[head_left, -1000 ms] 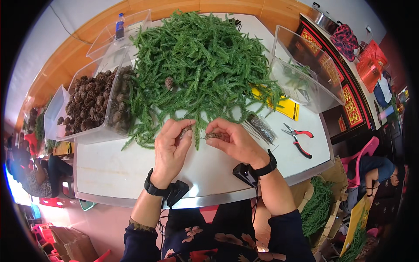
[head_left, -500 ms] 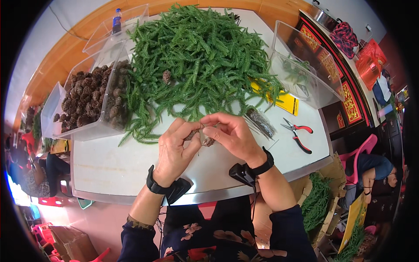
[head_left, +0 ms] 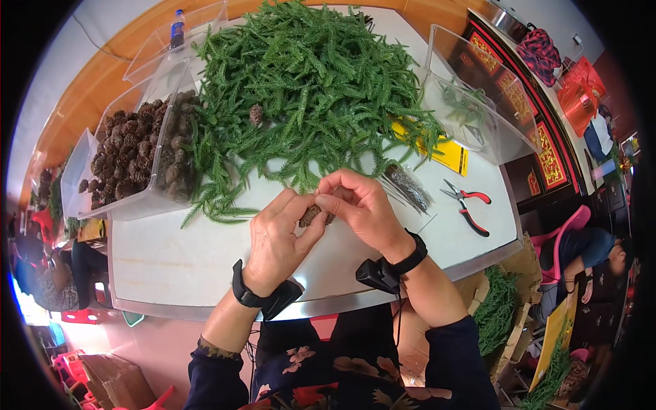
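Note:
A brown pine cone (head_left: 309, 217) sits between the fingertips of my left hand (head_left: 275, 231), which is closed around it over the near middle of the table (head_left: 198, 263). My right hand (head_left: 362, 213) meets it there, thumb and forefinger pinched together at the cone's top. Whatever is in that pinch is too small to make out. Just beyond both hands spreads a big heap of green artificial fir sprigs (head_left: 311, 89), with one loose pine cone (head_left: 256, 115) lying on it. Right of my right hand lies a bundle of thin wires (head_left: 408, 190) in clear wrapping.
Red-and-black-handled pliers (head_left: 471, 208) lie open at the right. A clear bin of pine cones (head_left: 130, 154) stands left; another clear bin (head_left: 478, 123) stands right, beside a yellow packet (head_left: 451, 157). A cardboard box of greenery (head_left: 497, 311) is below the table's right edge.
My fingers have drawn closer together around the pine cone, and the right pinch has come to its top. The gap between the hands has closed.

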Demonstrator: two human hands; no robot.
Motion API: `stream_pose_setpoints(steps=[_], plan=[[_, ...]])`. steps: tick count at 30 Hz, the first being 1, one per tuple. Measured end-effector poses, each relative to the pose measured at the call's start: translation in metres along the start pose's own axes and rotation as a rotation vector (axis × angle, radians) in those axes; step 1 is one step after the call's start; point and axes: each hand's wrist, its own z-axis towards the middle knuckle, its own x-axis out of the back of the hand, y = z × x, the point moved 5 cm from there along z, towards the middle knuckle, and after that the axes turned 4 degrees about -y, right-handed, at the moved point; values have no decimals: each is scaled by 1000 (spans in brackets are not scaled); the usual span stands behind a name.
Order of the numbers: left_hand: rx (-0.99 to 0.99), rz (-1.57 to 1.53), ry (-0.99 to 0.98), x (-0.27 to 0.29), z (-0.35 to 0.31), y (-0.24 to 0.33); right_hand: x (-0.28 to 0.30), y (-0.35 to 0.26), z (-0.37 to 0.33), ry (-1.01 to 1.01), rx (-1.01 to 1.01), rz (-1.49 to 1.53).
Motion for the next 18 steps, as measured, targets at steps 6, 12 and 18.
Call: stream_pose_setpoints(steps=[6,12,18], plan=[[150,-197,-55,-1,1,-10,0,4,0,37,-16,190],[373,-499,-111,-8,-4,-35,2,-16,-2,248,-51,322],[411,-673,-53,-8,-4,-35,9,-7,-3,124,-100,144]])
